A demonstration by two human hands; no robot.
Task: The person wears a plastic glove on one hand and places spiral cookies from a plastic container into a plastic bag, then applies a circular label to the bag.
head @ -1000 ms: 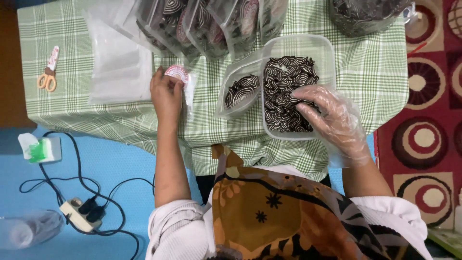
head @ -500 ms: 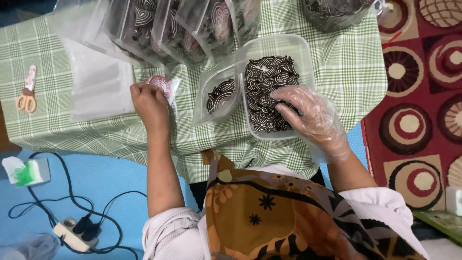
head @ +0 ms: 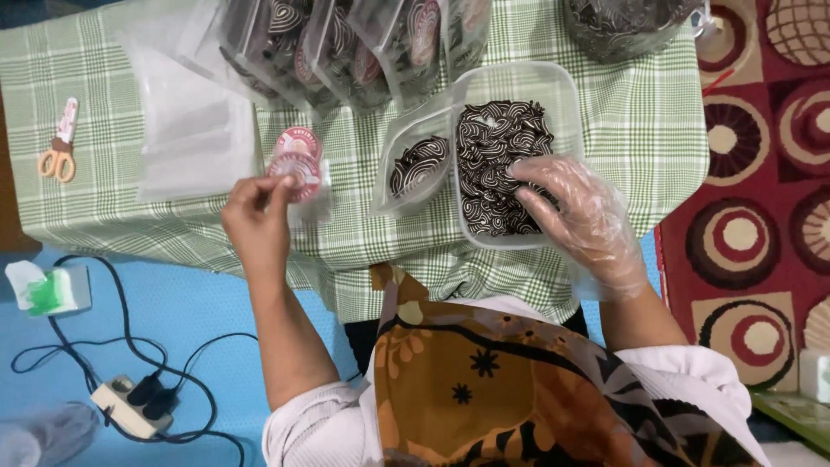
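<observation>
- Looking down from the head camera: a desk [head: 640, 130] covered with a green-and-white checked cloth, the person seated at its near edge.
- Left hand [head: 255, 220], bare, fingers [head: 275, 186] pinched narrow on the edge of a round pink-and-white sticker [head: 296, 171]; a second round pink sticker [head: 298, 140] lies just beyond it, touching or overlapping the first.
- Right hand [head: 584, 216], in a loose clear plastic glove, rests over the near right part of a clear rectangular plastic tub [head: 566, 86]; fingers loosely curled on the striped brown-and-white swirl biscuits [head: 493, 147] that fill it. Whether a biscuit is actually gripped cannot be told.
- Clear plastic pouch [head: 415, 160], partly filled with the same biscuits, leans against the tub's left wall, between the two hands.
- Row of filled clear pouches [head: 346, 43] lies along the far edge of the desk, each showing swirl biscuits and a round pink sticker.
- Stack of flat clear bags [head: 186, 130] lies left of the stickers; orange-handled scissors [head: 59, 154] sit near the desk's left end, well apart from the hands.
- Large clear container [head: 631, 26] of dark biscuits stands at the far right corner.
- On the blue floor [head: 207, 303] at left: a white power strip [head: 130, 406] with dark cables.
- Red patterned carpet [head: 761, 173] with circles lies to the right of the desk.
</observation>
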